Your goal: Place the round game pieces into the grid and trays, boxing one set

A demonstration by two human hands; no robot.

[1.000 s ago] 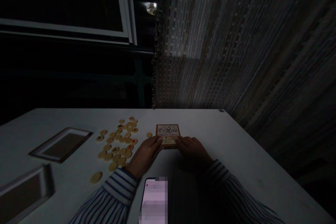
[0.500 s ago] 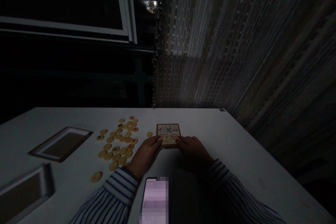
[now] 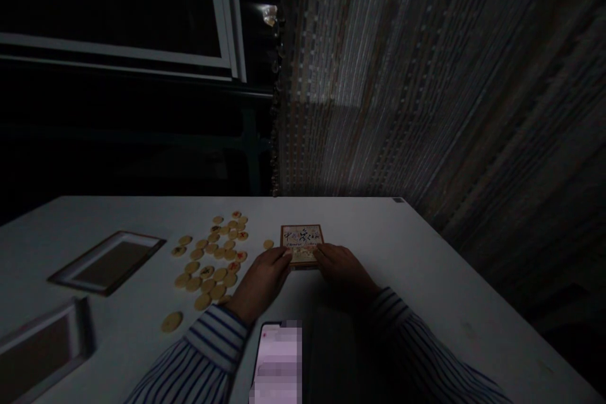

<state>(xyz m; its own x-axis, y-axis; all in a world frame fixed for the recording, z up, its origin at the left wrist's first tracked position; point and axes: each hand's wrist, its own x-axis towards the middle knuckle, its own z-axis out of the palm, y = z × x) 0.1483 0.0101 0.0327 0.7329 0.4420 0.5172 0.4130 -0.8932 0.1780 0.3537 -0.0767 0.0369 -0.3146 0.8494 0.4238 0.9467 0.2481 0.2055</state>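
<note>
Both my hands are on a square, brown-edged Chinese chess packet (image 3: 302,236) printed with dark characters and the words "Chinese chess". My left hand (image 3: 265,278) grips its near left corner, and my right hand (image 3: 341,265) grips the near right corner. Fingers are curled around the edges, with the fingertips partly hidden. Whether it is a folded board or a thin box I cannot tell. To the left of it lie several round wooden chess pieces (image 3: 207,271), some with red or black characters. A single chess piece (image 3: 268,244) lies close beside the packet.
An open, shallow box tray (image 3: 64,279) lies on the white table (image 3: 402,303) at the left. A second box half (image 3: 85,328) is nearer, cut off by the frame edge. A lit phone (image 3: 277,360) lies between my forearms. A patterned curtain (image 3: 360,76) hangs behind the table.
The packet's near part looks slightly tipped or creased now, while both hands stay at its corners. The view has shifted a little; the pieces and trays lie as before.
</note>
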